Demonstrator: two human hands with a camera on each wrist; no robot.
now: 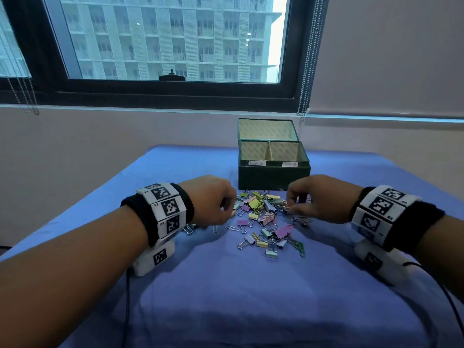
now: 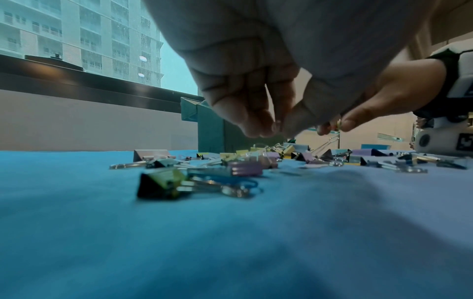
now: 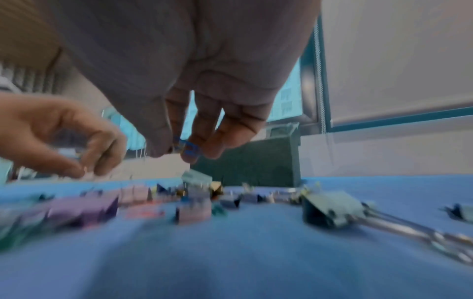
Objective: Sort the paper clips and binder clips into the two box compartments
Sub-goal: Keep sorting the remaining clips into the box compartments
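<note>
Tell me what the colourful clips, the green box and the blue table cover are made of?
Binder clips: probably painted metal bodies in pastel colours, with shiny silvery wire handles that glint. Green box: looks like stiff card with a dull, cloth-like dark green skin and a pale patterned lining; hard to be sure. Blue cover: soft matte fabric, since it wrinkles and shows no shine.

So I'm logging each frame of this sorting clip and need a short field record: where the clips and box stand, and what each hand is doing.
box: green box, lid open, behind the pile
compartments: two, labelled, no clips visible inside
clips: mixed pile loose on the blue cloth
left hand: fingers curled at pile's left edge; what it holds is unclear
right hand: grip pinches a small blue clip
progress: sorting hardly begun
</note>
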